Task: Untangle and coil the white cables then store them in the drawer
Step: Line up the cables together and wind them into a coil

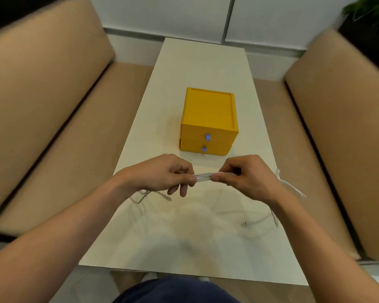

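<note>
**While Both Drawers Are Sitting Shut, Two Hands Are Pinching a Folded Run of White Cable**

In the head view, the left hand (pixel 162 176) and the right hand (pixel 249 176) are each pinching one end of a short, flat bundle of white cables (pixel 204 177). Thumbs and forefingers are clenching the strands and holding the bundle stretched between them, just above the cream table (pixel 206 68). Thin loops are hanging under the left wrist, a thicker tail (pixel 293 189) is running off past the right wrist, and a plug end (pixel 245 224) is lying on the tabletop nearer the person. Beyond the hands, the yellow two-drawer box (pixel 208 119) is standing with both fronts flush and its blue knobs (pixel 207 137) facing the person.

The cable is looking light, thin and limp, so it is likely going to sag and slip out of its folds unless all strands are being gripped at once. Pinching at the turns of the folds, rather than mid-strand, is probably the safer hold. The plugs are the stiff parts and may be catching on loose loops.
</note>
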`<state>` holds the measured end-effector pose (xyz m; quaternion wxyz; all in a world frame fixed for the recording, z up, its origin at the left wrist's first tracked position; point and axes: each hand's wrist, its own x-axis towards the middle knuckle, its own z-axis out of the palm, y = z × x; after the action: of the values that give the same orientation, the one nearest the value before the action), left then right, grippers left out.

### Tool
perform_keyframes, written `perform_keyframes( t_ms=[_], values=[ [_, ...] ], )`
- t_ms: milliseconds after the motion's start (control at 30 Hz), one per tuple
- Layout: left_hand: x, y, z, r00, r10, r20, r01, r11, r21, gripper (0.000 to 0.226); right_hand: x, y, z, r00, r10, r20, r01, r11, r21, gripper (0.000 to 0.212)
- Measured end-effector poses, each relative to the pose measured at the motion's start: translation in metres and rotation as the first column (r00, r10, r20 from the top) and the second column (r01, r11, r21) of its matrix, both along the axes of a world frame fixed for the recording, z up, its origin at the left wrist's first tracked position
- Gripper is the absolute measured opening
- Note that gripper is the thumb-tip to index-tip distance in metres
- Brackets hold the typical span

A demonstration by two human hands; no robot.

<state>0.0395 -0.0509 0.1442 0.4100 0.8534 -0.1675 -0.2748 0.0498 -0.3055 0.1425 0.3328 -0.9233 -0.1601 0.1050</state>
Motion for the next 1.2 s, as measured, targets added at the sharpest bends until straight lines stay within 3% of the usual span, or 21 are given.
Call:
perform_keyframes(
  t_ms=[133,267,367,533,700,800,900,1033,1133,1200],
  values=[
    [0.001,-0.017,0.002,0.995,0.059,0.085,-0.065,0.996,0.068,0.026,0.004,-0.018,0.005,0.999,0.005,0.047,-0.008,0.997,0.073,0.022],
    [-0.002,-0.031,0.002,0.982,0.088,0.166,-0.104,0.990,0.093,0.029,0.009,-0.039,0.009,1.000,-0.025,0.000,0.025,0.980,0.197,0.023],
    [-0.004,-0.031,0.001,0.984,-0.002,0.177,-0.015,0.995,0.094,0.018,0.012,-0.050,0.010,0.999,-0.035,0.022,0.031,0.983,0.181,0.026],
    [-0.010,-0.026,0.007,0.970,0.114,0.212,-0.115,0.993,-0.009,0.020,0.010,-0.053,0.015,0.993,0.057,0.107,-0.071,0.988,0.135,0.023],
    [-0.004,-0.014,0.017,0.970,0.018,0.243,-0.076,0.970,0.232,0.033,0.013,-0.045,0.009,0.989,0.043,0.142,-0.059,0.992,0.111,0.027],
    [-0.002,-0.005,0.020,0.972,-0.088,0.220,0.014,0.949,0.316,0.030,0.012,-0.035,0.000,0.982,0.030,0.187,-0.036,0.999,0.027,0.031],
    [-0.002,0.002,0.014,0.971,-0.102,0.215,0.037,0.957,0.287,0.028,0.008,-0.020,-0.011,0.980,0.023,0.196,0.001,0.993,-0.118,0.033],
    [0.000,0.004,-0.001,0.955,-0.115,0.272,0.021,0.945,0.325,0.029,-0.008,0.006,-0.025,0.979,0.126,0.158,-0.053,0.915,-0.401,0.034],
    [-0.002,0.005,-0.003,0.941,-0.155,0.300,0.050,0.943,0.330,0.029,-0.025,0.026,-0.018,0.981,0.171,0.088,-0.142,0.952,-0.270,0.054],
    [-0.005,0.010,-0.001,0.938,-0.174,0.301,0.075,0.947,0.313,0.029,-0.032,0.036,-0.013,0.986,0.167,-0.016,-0.167,0.980,-0.104,0.039]
  ],
)
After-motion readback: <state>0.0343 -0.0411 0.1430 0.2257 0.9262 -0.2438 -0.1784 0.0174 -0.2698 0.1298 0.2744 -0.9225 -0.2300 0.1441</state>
